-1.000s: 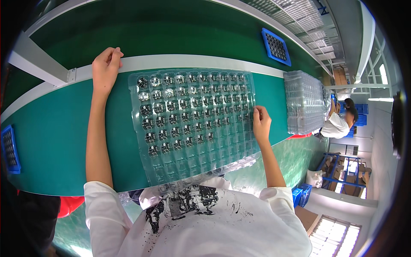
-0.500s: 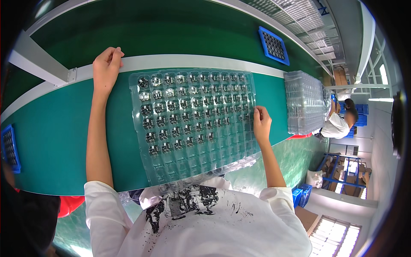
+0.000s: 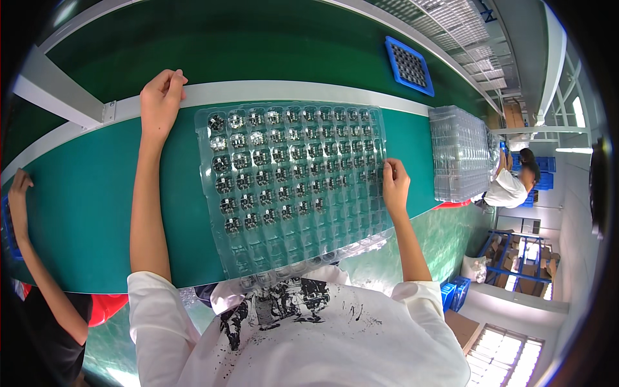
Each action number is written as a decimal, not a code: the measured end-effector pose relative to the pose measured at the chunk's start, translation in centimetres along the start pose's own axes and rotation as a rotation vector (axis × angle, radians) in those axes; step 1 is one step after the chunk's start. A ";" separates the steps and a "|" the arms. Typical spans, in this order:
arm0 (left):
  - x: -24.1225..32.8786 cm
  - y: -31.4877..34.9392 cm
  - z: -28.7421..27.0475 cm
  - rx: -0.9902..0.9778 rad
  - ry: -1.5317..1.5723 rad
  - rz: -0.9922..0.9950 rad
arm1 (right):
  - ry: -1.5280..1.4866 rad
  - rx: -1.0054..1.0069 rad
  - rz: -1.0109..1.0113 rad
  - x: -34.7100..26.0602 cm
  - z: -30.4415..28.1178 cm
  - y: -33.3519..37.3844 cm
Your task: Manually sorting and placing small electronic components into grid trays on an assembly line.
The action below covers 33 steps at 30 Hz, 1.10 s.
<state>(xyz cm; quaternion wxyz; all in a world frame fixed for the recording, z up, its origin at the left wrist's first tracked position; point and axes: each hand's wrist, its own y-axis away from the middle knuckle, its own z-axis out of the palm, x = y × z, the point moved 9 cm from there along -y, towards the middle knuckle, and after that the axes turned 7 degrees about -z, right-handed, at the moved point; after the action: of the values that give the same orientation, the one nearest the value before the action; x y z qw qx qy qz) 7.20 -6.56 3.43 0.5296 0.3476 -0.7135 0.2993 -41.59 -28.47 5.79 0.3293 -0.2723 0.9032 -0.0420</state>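
Observation:
A clear plastic tray (image 3: pixel 348 222) with rows of pockets lies on the green bench in front of me. Small dark electronic parts (image 3: pixel 282 155) fill the pockets of the far and left rows; bare pockets show toward the near right. My right hand (image 3: pixel 395 184) grips the tray's right edge, thumb and fingers closed on it. Beyond the tray's far left corner, my left hand (image 3: pixel 163 100) rests at the white rail with its fingers curled in. Whatever may be inside those fingers is hidden.
A stack of clear trays (image 3: pixel 459 155) stands to the right. Past the white rail (image 3: pixel 284 92), a blue crate (image 3: pixel 410 66) of dark parts sits on the green belt. At far left, another person's hand (image 3: pixel 20 184) is over a blue crate (image 3: pixel 9 222). Someone sits at far right.
At the far left a co-worker's arm has come into view over the blue crate. The crate on the belt has shifted slightly leftward. My hands have hardly moved.

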 end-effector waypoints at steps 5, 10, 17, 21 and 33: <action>0.0 0.1 0.0 0.005 0.001 -0.022 | 0.010 0.002 -0.011 0.0 0.0 0.0; 0.3 0.0 -0.1 0.016 -0.009 -0.022 | 0.039 0.008 -0.024 -0.1 -0.1 -0.3; 0.2 0.3 -0.2 0.019 0.032 -0.023 | -0.145 -0.048 0.099 2.5 -0.3 -1.3; 0.7 0.4 0.2 0.016 0.069 -0.002 | -0.345 -0.022 0.196 6.3 0.0 -6.1; 0.1 0.0 0.4 0.071 0.011 0.091 | -0.965 0.243 0.747 17.6 4.8 -24.5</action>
<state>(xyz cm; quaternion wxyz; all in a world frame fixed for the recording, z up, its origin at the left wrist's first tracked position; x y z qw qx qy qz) 6.97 -6.87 3.39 0.5070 0.3316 -0.7145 0.3500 -38.42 -57.90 -1.75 0.7215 0.1133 0.6755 0.1013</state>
